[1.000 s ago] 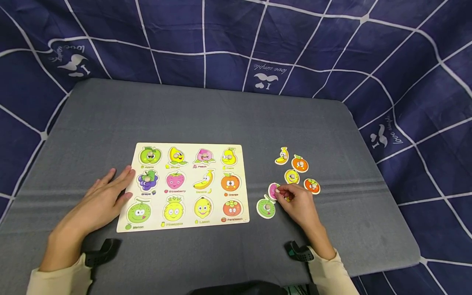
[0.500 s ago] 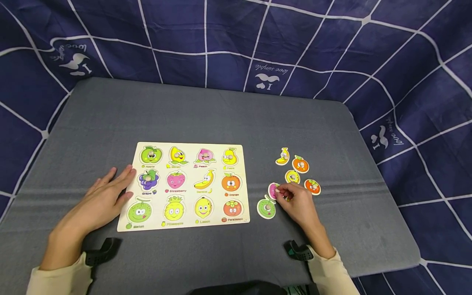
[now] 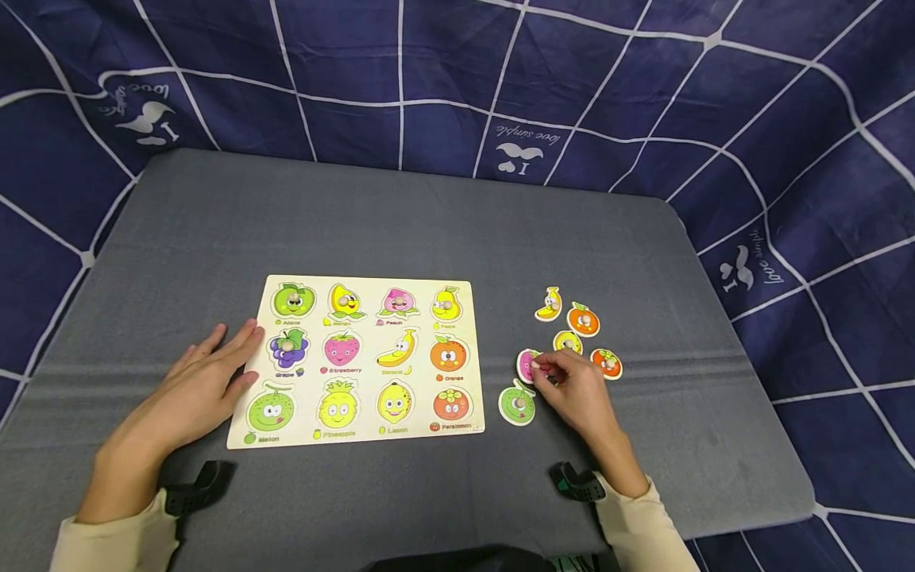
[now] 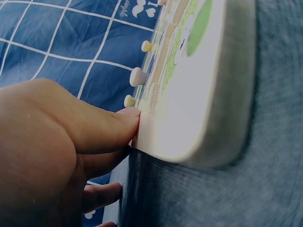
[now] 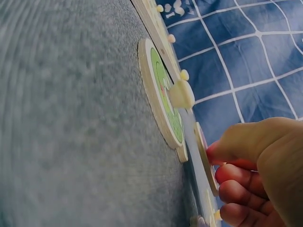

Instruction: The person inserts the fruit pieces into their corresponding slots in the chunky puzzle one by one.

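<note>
A wooden fruit puzzle board lies on the grey table; its apple, mango, peach, pear and grape spots hold knobbed pieces. My left hand rests along the board's left edge, fingers extended; in the left wrist view its thumb touches the edge. Right of the board, my right hand pinches a pink strawberry piece, its knob hidden by the fingers. The right wrist view shows this piece edge-on at the fingertips. Just below it lies the green melon piece, knob up.
Loose pieces lie around the right hand: a banana, an orange, a lemon and a persimmon. Another piece is mostly covered by the hand. A blue gridded curtain hangs behind the table.
My right hand and the strawberry piece have shifted slightly left and away from me. The left hand and the board stay in place.
</note>
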Action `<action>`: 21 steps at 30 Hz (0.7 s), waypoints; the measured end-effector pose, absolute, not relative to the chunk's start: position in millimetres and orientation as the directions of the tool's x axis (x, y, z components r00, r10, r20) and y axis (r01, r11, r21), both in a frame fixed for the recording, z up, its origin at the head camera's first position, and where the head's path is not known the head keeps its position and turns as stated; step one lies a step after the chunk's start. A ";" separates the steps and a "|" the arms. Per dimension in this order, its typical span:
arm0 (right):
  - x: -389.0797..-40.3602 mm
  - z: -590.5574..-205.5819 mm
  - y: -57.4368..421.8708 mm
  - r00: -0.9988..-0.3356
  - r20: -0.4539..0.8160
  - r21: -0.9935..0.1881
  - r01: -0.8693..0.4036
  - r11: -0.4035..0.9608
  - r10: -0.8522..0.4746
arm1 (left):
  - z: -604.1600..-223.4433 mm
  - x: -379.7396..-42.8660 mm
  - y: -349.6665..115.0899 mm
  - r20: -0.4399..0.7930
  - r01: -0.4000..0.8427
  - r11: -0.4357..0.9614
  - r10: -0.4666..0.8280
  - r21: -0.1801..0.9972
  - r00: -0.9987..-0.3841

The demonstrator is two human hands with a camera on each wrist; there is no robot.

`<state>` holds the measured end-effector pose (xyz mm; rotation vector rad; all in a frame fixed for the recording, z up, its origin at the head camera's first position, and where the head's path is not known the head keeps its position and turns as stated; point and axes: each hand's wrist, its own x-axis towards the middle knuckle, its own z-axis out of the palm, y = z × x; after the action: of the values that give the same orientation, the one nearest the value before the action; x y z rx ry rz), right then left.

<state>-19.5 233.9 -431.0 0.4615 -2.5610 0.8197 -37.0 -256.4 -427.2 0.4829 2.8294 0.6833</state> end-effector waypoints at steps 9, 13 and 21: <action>-21.9 -430.5 227.0 -0.848 0.485 -0.478 -0.462 0.747 -0.214 | -428.3 -38.0 -257.0 -0.102 0.275 0.836 0.363 0.475 -0.926; -22.9 -431.4 223.6 -0.842 0.482 -0.482 -0.486 0.729 -0.243 | -429.0 -38.0 -257.5 -0.105 0.274 0.836 0.363 0.475 -0.926; -25.7 -432.7 216.0 -0.819 0.507 -0.480 -0.528 0.701 -0.270 | -429.8 -36.8 -259.5 -0.108 0.270 0.840 0.358 0.470 -0.927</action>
<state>-25.7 216.0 -432.7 0.6187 -2.5088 0.8844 -36.8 -259.5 -429.8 0.4880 2.8279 0.6807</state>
